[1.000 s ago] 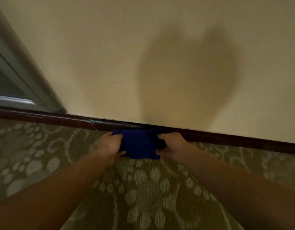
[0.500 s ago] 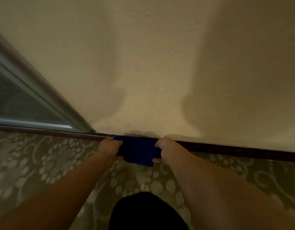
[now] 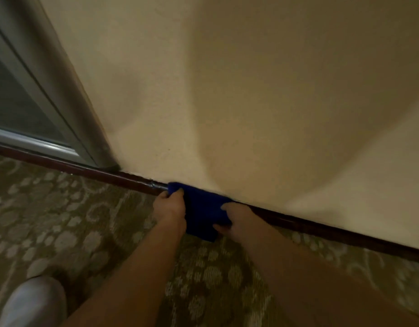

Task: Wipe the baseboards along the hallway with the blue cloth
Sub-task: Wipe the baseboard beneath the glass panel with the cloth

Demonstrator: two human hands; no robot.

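Note:
A folded blue cloth [image 3: 203,208] lies against the dark brown baseboard [image 3: 321,226] where the cream wall meets the carpet. My left hand [image 3: 170,206] grips the cloth's left edge, its fingers curled over the top onto the baseboard. The cloth's right edge is held by my right hand [image 3: 239,217], thumb on the near face. The cloth hides the stretch of baseboard between the two hands. A small seam in the baseboard [image 3: 153,184] shows just left of the cloth.
A grey metal door frame [image 3: 62,95] with a silver threshold [image 3: 34,143] stands at the left, close to the cloth. Patterned beige carpet [image 3: 74,232] covers the floor. A pale shoe [image 3: 34,303] is at the bottom left.
The view has tilted and shifted, so the door frame now looms larger. Both hands still hold the cloth on the baseboard. The dark shape at the bottom is gone and a shoe has appeared.

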